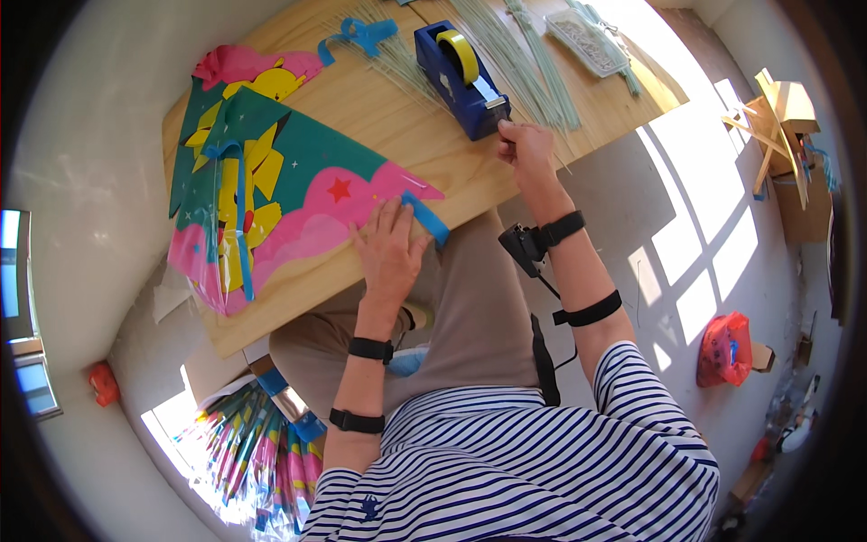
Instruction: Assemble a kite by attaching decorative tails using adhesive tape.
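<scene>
A triangular plastic kite sheet (321, 163), green and pink with a yellow cartoon figure, lies across the left of the wooden table. My left hand (390, 248) rests on its pink near edge, fingers stretched out flat. A short blue ribbon strip (426, 219) lies beside those fingertips, at the sheet's right corner. Further off stands a dark blue tape dispenser (456, 86) with a yellow-cored roll (458, 56). My right hand (528, 152) is closed in a pinch at the dispenser's cutter end, where the tape comes off; the clear tape between the fingertips hardly shows.
Bundles of thin pale sticks (515, 54) and a clear tray of small pieces (587, 43) occupy the table's far side. Blue ribbon (361, 36) lies left of the dispenser. Rolled kites (257, 452) stand at lower left; a red bag (724, 350) sits on the floor at right.
</scene>
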Available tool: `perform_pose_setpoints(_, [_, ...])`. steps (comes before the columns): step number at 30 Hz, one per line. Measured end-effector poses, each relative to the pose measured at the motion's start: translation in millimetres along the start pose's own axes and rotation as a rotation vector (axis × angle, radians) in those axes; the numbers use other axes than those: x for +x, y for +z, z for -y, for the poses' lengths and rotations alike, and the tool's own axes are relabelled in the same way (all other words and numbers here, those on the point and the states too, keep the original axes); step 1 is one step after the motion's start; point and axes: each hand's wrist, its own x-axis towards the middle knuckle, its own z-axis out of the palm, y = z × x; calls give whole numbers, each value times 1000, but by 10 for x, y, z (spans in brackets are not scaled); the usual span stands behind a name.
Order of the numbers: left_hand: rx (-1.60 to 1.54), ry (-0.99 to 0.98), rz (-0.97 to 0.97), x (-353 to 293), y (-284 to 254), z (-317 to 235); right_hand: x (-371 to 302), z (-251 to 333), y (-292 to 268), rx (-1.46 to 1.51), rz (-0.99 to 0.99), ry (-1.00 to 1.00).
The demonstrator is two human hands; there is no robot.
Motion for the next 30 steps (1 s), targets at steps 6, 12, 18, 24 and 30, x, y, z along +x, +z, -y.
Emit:
perform_pose_setpoints(6, [-5, -17, 7, 1, -43, -40, 221, 3, 12, -182, -15, -84])
perform_pose_setpoints(12, [10, -5, 8, 32, 19, -25, 141, -181, -171, -409, -76, -122])
perform_pose_setpoints(18, [-12, -20, 11, 18, -2, -1, -170, 337, 219, -676, 550, -384])
perform_pose_setpoints(24, [-15, 3, -22, 11, -3, -8, -263, 289, 685, -1171, 905, -711])
perform_pose_setpoints(30, [-25, -6, 1, 11, -54, -35, -293, 197, 994, -1423, 1066, -959])
